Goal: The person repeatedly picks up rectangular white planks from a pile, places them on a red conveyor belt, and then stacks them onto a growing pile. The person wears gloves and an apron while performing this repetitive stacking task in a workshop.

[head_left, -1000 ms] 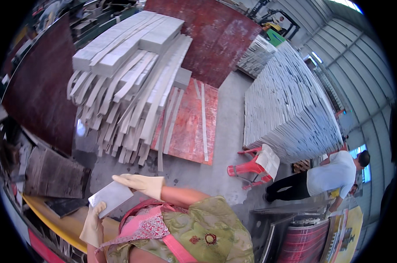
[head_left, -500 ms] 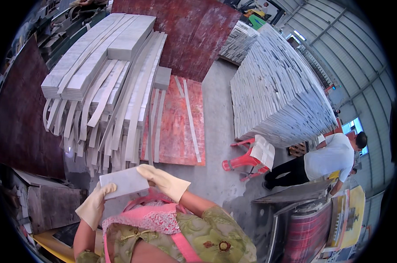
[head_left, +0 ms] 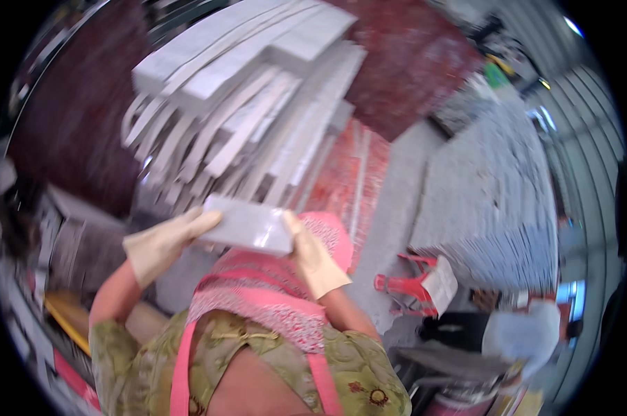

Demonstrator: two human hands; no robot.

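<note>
Between my two hands, in front of my chest, is a grey-white stone tile (head_left: pixel 250 223) with a smooth, shiny face. My left hand (head_left: pixel 169 241), in a cream rubber glove, grips its left end. The matching gloved right hand (head_left: pixel 315 256) holds the right end, fingers partly hidden behind the tile. Just beyond the tile stands a tall stack of similar pale tiles (head_left: pixel 206 59), layered with long off-white strips (head_left: pixel 241 149) whose ends hang over the near side.
Dark red boards (head_left: pixel 414 69) stand behind and left of the stack, on a worn red sheet (head_left: pixel 348 170). To the right rise large stacks of thin slabs (head_left: pixel 487 180), a red stool (head_left: pixel 417 284) and a person in a white shirt (head_left: pixel 521 336) beside a machine. Wooden boxes (head_left: pixel 85 253) lie left.
My view has turned, so the surroundings shift and blur. The tile is now level in front of me, and my right hand has moved from its top edge to its right end.
</note>
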